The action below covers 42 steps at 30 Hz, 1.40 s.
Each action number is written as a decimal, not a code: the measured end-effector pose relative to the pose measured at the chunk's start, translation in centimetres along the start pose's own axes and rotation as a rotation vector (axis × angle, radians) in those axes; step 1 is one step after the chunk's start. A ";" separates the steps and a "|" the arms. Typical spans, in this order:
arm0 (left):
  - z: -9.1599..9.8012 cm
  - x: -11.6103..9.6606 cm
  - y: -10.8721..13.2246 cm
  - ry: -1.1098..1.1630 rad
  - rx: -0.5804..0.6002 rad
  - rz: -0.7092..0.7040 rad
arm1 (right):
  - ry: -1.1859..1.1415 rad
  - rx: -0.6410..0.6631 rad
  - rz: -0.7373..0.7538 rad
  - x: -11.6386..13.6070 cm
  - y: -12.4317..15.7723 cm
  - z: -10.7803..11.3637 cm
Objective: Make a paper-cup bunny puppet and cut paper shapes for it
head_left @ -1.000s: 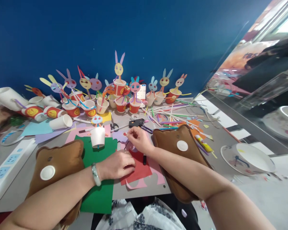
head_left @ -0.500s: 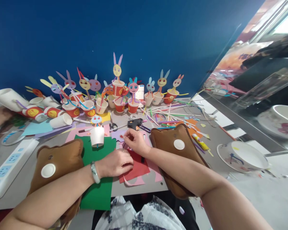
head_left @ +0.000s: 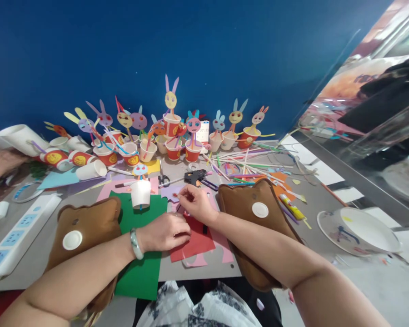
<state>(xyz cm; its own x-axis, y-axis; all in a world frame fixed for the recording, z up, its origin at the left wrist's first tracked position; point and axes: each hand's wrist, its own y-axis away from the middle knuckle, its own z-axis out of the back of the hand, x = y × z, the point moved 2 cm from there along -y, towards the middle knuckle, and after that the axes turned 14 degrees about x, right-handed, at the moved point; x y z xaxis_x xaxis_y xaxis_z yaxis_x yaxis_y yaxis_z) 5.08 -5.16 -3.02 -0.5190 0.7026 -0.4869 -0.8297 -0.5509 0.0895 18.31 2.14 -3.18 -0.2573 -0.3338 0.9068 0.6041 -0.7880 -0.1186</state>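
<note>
My left hand [head_left: 165,231], with a bangle on the wrist, is curled over the left part of a red paper sheet [head_left: 196,242]. What its bent fingers hold, if anything, is hidden. Just beyond it, my right hand [head_left: 198,205] has thumb and forefinger pinched over the sheet's far edge, on something too small to make out. Pink paper [head_left: 227,253] with cut-outs shows around the red sheet. A lilac paper piece [head_left: 168,192] lies by the right fingertips. Left of the hands, a white paper cup [head_left: 141,194] carries a blue face cut-out [head_left: 140,170].
Green paper [head_left: 138,274] is under my left forearm. Brown cushion-like pads [head_left: 92,215] flank the work area. Behind stand several cups with rabbit-faced figures [head_left: 193,125], a glue gun [head_left: 195,175], scissors [head_left: 164,180] and pipe cleaners [head_left: 245,161]. Another person's hand [head_left: 7,165] reaches in at left.
The whole view has shifted slightly, so things on the table appear farther right. Both hands stay close together over the red paper, with little change in their grip.
</note>
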 end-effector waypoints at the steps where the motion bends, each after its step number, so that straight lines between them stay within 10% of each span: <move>1: 0.1 0.0 0.0 0.003 0.000 0.003 | -0.008 -0.019 0.000 0.2 0.0 0.3; 34: 0.5 -0.8 0.2 -0.016 0.043 0.015 | -0.186 -0.032 0.026 -0.5 -0.1 -0.5; 42: -0.4 0.0 0.1 0.061 -0.014 -0.020 | 0.381 -0.115 0.561 8.8 3.0 4.0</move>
<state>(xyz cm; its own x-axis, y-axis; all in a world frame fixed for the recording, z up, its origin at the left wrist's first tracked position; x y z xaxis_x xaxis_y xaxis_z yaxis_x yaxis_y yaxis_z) 5.06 -5.40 -3.40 -0.4882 0.6849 -0.5408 -0.8368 -0.5433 0.0673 20.90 -1.10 6.02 -0.1889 -0.8495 0.4926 0.6449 -0.4856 -0.5901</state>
